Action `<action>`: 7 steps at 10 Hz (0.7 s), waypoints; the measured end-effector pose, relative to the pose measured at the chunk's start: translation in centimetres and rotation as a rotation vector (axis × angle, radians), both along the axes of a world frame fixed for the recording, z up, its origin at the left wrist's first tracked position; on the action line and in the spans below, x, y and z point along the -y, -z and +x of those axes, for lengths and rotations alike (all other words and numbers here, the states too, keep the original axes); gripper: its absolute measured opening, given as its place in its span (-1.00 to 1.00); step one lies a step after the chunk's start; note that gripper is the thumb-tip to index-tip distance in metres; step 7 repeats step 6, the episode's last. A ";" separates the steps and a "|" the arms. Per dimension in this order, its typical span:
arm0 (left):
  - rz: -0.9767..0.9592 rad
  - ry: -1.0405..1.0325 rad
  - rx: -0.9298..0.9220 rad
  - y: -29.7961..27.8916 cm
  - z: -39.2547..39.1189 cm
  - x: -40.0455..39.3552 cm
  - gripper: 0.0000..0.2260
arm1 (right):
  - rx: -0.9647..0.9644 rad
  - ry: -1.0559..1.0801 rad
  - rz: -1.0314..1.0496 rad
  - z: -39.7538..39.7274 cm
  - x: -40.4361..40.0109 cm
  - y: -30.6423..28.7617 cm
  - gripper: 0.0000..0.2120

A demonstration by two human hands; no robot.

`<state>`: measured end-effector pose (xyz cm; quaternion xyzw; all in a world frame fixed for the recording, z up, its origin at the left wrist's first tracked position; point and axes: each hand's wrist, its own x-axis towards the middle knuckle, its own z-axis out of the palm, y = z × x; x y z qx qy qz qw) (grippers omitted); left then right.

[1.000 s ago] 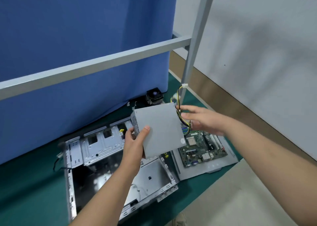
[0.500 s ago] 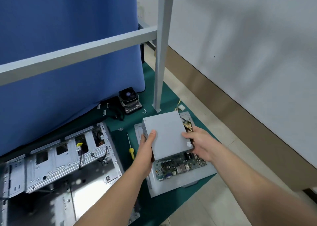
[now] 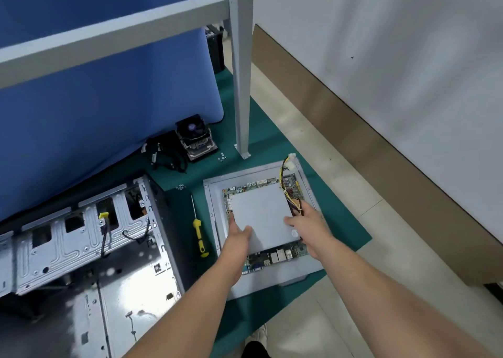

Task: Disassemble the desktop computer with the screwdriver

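Observation:
A grey power supply box (image 3: 260, 216) lies flat on the green motherboard (image 3: 275, 257), which rests on a grey side panel (image 3: 272, 280). My left hand (image 3: 237, 236) grips the box's near left edge, thumb on top. My right hand (image 3: 309, 223) holds its right edge beside the yellow and black cable bundle (image 3: 285, 183). A yellow-handled screwdriver (image 3: 200, 238) lies on the green mat between the panel and the open metal computer case (image 3: 89, 248) at the left.
A CPU cooler with fan (image 3: 194, 137) and black cables (image 3: 168, 156) sit by the blue partition (image 3: 109, 91). Small screws (image 3: 222, 157) lie near the foot of a grey metal post (image 3: 242, 85). The mat's edge (image 3: 351, 232) drops to floor on the right.
Both hands have carried the power supply from above the case to the right and lowered it onto the motherboard. The view has swung right and downward.

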<state>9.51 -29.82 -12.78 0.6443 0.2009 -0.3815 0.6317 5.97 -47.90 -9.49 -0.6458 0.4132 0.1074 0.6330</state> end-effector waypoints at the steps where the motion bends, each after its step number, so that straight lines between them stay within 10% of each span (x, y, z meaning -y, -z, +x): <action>1: 0.035 0.036 0.035 -0.3 -0.5 -0.1 -0.41 | -0.014 -0.042 -0.048 -0.1 -0.2 0.2 -0.54; 7: 0.144 0.230 0.248 -7.4 -7.2 -6.4 -0.59 | -0.183 -0.486 -0.524 0.3 -1.9 -2.9 -0.15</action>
